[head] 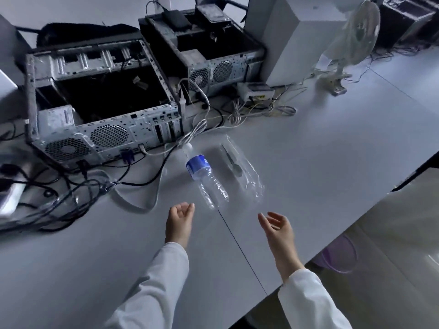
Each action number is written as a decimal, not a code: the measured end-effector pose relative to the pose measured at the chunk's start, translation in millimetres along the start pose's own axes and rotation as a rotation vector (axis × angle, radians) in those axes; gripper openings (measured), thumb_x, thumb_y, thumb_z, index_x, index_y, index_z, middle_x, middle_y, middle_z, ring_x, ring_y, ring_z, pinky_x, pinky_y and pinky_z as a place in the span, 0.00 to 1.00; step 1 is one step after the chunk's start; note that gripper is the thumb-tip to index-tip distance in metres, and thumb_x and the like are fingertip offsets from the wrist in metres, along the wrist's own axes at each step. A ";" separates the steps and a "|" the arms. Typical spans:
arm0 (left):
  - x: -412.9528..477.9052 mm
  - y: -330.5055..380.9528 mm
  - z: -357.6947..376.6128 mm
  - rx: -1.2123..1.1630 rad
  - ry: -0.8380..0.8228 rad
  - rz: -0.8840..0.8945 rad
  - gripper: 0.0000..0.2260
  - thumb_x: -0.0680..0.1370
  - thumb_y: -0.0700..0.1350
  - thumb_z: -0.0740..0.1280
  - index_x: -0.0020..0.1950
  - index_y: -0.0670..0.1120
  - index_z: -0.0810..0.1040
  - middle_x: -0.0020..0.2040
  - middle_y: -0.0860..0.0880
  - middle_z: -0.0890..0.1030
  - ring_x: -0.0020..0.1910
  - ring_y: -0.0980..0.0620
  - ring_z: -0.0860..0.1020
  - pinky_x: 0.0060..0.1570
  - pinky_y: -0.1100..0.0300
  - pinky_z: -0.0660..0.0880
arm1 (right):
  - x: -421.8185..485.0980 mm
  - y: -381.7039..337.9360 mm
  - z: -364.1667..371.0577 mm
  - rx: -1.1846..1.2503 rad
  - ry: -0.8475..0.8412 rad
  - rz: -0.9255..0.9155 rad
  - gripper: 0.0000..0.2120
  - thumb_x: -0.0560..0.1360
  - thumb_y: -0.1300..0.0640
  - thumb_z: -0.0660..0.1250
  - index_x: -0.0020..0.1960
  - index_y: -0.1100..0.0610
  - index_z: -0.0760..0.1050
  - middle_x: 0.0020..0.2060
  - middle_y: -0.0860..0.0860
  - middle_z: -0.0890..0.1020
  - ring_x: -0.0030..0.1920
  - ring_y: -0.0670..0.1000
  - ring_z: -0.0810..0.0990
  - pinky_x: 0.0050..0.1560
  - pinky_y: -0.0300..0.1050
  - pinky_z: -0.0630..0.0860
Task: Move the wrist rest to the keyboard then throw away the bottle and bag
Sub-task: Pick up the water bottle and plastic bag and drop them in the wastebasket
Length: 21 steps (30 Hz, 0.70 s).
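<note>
Both hands, left hand point(179, 220) and right hand point(276, 227), hover released; the light, slippery bottle point(205, 178) at twelve o'clock wants a mid-body grip, the flimsy bag point(242, 167) a pinch.

both hands reach forward, left hand point(178, 222) loosely curled, right hand point(276, 227) spread wide (neither grasping anything).

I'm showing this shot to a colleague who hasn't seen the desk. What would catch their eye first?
Probably the clear bottle with its blue label, lying on its side mid-desk, with a clear plastic bag flat just to its right. Just short of them hover the left hand and right hand, both open and empty. Behind, two opened computer cases sit among tangled cables.
</note>
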<state>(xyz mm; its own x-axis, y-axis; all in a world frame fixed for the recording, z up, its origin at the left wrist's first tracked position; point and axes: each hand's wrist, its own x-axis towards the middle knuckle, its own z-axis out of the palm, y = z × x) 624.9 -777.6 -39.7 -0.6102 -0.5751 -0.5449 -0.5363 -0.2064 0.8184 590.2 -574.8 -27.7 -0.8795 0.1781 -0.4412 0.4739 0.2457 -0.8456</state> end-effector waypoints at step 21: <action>69.3 15.6 97.6 -0.010 0.343 -0.188 0.28 0.69 0.52 0.72 0.65 0.44 0.67 0.65 0.42 0.74 0.60 0.45 0.75 0.54 0.57 0.69 | 197.0 -56.5 62.6 -0.619 -0.335 -0.089 0.20 0.69 0.49 0.68 0.56 0.59 0.76 0.52 0.57 0.84 0.57 0.59 0.78 0.57 0.49 0.71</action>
<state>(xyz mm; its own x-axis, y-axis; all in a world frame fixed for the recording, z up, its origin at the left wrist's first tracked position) 517.3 -743.4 -82.5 -0.2705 -0.7573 -0.5944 -0.6133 -0.3403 0.7127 387.5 -613.2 -85.7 -0.8348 -0.1458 -0.5309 0.2494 0.7596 -0.6007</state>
